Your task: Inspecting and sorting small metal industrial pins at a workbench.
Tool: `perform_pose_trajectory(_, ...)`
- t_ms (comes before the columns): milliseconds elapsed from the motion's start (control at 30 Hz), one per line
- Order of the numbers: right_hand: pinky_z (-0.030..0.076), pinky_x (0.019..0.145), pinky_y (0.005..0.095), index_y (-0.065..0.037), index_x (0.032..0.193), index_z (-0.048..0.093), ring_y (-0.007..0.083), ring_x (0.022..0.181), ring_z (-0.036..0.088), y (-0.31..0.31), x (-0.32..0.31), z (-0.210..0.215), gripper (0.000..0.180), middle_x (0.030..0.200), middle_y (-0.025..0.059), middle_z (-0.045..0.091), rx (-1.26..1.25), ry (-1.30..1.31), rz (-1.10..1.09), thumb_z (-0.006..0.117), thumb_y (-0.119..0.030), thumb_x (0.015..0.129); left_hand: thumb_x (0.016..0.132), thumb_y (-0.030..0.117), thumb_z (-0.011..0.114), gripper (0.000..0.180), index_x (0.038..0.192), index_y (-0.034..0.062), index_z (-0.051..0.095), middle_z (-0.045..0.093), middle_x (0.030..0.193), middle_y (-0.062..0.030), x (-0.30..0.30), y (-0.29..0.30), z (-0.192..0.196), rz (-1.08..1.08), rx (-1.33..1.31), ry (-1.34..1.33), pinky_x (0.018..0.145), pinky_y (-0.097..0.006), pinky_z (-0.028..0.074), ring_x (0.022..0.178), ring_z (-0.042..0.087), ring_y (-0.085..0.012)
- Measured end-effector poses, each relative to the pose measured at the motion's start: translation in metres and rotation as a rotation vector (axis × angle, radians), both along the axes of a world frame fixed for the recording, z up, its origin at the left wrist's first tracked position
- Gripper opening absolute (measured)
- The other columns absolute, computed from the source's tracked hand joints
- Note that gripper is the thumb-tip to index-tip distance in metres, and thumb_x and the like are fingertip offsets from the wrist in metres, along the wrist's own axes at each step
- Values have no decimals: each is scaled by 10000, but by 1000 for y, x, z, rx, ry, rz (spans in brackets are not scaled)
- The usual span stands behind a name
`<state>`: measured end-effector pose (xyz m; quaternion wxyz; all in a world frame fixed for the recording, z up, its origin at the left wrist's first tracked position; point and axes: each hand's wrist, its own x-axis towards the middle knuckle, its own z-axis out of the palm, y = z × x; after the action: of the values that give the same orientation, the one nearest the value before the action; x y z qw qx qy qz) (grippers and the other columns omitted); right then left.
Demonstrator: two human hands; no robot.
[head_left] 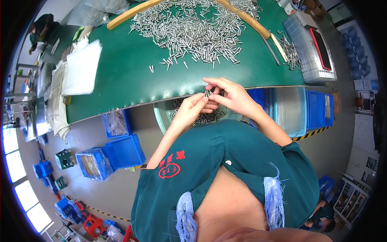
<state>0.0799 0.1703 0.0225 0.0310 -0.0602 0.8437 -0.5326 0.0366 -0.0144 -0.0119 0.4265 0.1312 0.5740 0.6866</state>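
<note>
Silvery metal pins (207, 93) are pinched in the fingertips of the left hand (191, 108) and right hand (234, 96), by the near edge of the green worktop (137, 86). A loose pin pile (189, 34) lies toward its far edge.

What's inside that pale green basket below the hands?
Inside the pale green basket is a heap of small metal pieces. The left hand, right hand and green shirt cover part of it, and the heap hides what's underneath.
</note>
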Motion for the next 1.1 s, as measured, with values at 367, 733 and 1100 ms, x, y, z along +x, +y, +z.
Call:
perform_pose_trajectory(367, 473, 693, 236, -79, 1276, 531, 91, 785, 542, -1, 5, 15, 454, 941, 30, 551, -302, -70, 0, 644, -75, 836, 986, 139, 404, 300, 1171, -58, 534, 639, 1038, -135, -2, -7, 28, -54, 46, 29, 827, -320, 523, 960, 644, -212)
perform_pose_trajectory(733, 445, 661, 218, -65, 1278, 520, 60, 753, 511, 0, 4, 18, 443, 882, -3, 547, -440, -158, 40, 636, -81, 851, 986, 127, 405, 292, 1166, -57, 542, 637, 1043, -130, -3, -8, 31, -75, 33, 70, 830, -307, 515, 963, 638, -196)
perform_pose_trajectory(1100, 428, 660, 200, -69, 1275, 524, 43, 747, 493, 2, 2, 5, 424, 866, -21, 544, -580, -205, 64, 623, -80, 863, 978, 127, 426, 252, 1076, -48, 579, 654, 987, -116, -3, -6, 31, -63, 23, 69, 808, -293, 516, 931, 644, -178)
